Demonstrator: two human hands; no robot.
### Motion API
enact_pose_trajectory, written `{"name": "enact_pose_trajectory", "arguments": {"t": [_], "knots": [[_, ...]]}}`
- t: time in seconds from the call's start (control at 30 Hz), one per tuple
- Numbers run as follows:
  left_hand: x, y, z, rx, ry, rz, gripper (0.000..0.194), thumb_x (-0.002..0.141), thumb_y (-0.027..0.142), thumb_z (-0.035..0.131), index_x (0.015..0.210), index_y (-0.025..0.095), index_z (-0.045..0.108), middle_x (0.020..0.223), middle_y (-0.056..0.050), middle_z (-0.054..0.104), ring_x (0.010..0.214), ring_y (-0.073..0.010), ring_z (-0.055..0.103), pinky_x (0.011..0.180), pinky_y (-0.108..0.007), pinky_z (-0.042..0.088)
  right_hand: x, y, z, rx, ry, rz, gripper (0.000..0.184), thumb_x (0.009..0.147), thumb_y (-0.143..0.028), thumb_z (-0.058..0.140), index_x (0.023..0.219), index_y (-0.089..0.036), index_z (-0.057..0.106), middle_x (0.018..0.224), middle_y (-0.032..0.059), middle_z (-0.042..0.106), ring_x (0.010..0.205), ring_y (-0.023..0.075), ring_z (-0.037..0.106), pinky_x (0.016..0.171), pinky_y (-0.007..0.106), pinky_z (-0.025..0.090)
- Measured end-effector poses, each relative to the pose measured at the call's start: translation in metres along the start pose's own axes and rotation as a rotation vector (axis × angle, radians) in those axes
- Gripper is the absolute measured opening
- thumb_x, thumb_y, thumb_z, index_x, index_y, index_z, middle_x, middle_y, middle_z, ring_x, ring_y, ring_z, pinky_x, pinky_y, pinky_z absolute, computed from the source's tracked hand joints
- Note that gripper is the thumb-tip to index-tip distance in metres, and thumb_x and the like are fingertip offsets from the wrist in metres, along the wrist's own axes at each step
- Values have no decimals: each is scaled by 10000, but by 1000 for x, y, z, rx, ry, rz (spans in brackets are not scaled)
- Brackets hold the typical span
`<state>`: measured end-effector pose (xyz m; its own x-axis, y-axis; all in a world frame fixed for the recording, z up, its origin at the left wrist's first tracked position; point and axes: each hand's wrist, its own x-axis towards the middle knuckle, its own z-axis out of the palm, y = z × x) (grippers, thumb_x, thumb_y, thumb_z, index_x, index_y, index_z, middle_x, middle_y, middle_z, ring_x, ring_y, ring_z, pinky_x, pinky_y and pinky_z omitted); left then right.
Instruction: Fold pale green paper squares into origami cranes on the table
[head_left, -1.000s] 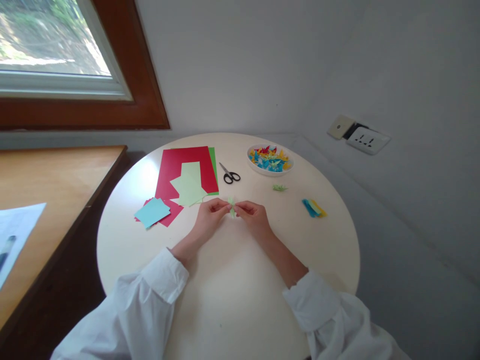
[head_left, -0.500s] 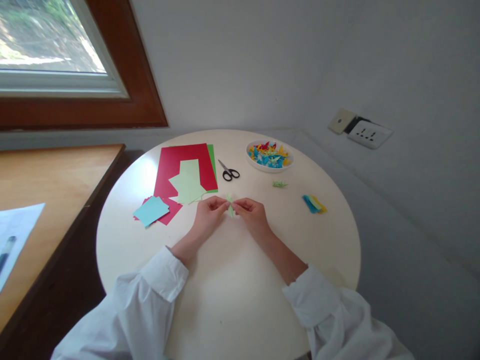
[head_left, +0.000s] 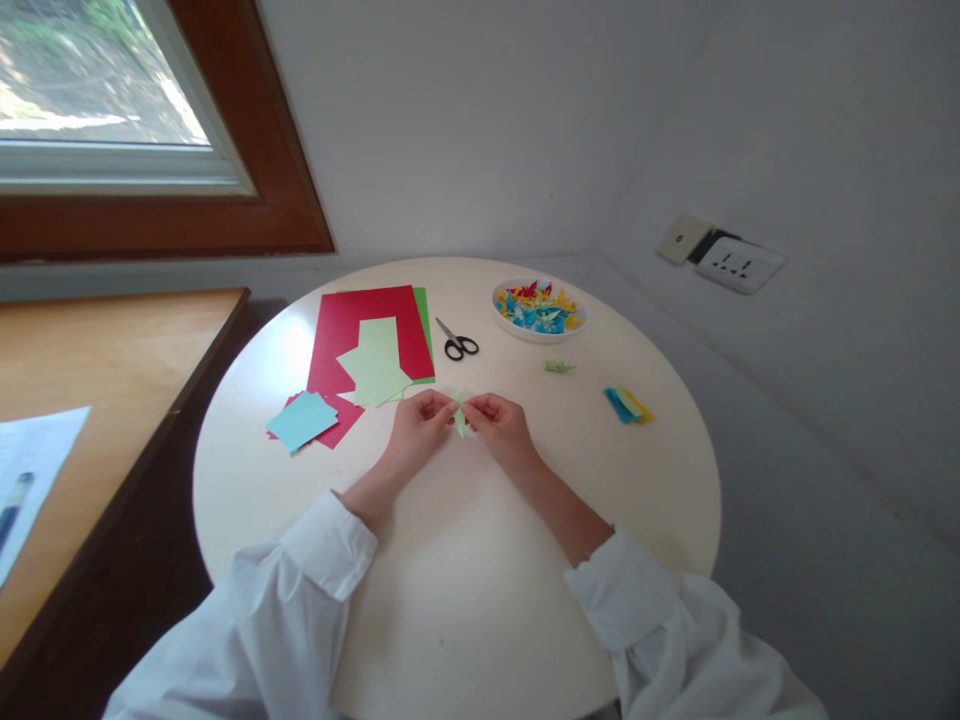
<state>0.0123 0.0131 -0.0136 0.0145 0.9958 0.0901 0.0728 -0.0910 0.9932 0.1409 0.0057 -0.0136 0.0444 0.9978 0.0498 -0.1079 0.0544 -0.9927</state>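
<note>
Between my two hands is a small piece of folded pale green paper [head_left: 460,422], its pointed ends sticking out above and below the fingertips. My left hand [head_left: 420,420] pinches it from the left side, thumb against curled fingers. From the right, my right hand [head_left: 499,425] pinches it too. The thumbs nearly meet, and the middle of the paper is hidden behind them. Just beyond the left hand lie pale green paper sheets [head_left: 379,360], with cut edges, on a red sheet [head_left: 337,310].
Black-handled scissors [head_left: 457,345] lie behind the hands on the round white table [head_left: 480,600]. A white dish [head_left: 540,336] holds several colourful folded papers. Green folded paper [head_left: 558,366] and blue and yellow pieces [head_left: 628,405] lie right. Light blue squares [head_left: 302,423] rest on red ones at left.
Both hands keep their pinch on the folded paper, which turns slightly so its lower point shows more. The whole view has shifted a little; the things on the table stay in place.
</note>
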Motion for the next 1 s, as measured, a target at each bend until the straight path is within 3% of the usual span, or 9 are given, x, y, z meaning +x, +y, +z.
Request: {"name": "enact_pose_trajectory", "arguments": {"t": [0.5,0.73,1.0], "knots": [[-2,6,4,15,19,54,170,665,298,639,615,151,571,576,1,576,533,-105,516,523,-232,395,1,6,2,27,53,-9,166,588,-310,671,624,-169,592,557,-20,599,511,102,537,544,247,437],[-4,2,3,-98,-11,33,277,662,309,665,842,193,489,551,42,599,528,-118,558,546,-232,425,3,8,3,118,74,39,268,533,-315,708,702,-191,541,537,-43,608,495,103,549,514,235,424],[-4,2,1,-85,-8,44,266,667,274,656,864,187,499,624,13,654,563,-121,588,574,-232,433,4,5,0,44,14,39,231,556,-338,693,701,-173,623,607,0,647,537,114,556,525,252,427]]}}
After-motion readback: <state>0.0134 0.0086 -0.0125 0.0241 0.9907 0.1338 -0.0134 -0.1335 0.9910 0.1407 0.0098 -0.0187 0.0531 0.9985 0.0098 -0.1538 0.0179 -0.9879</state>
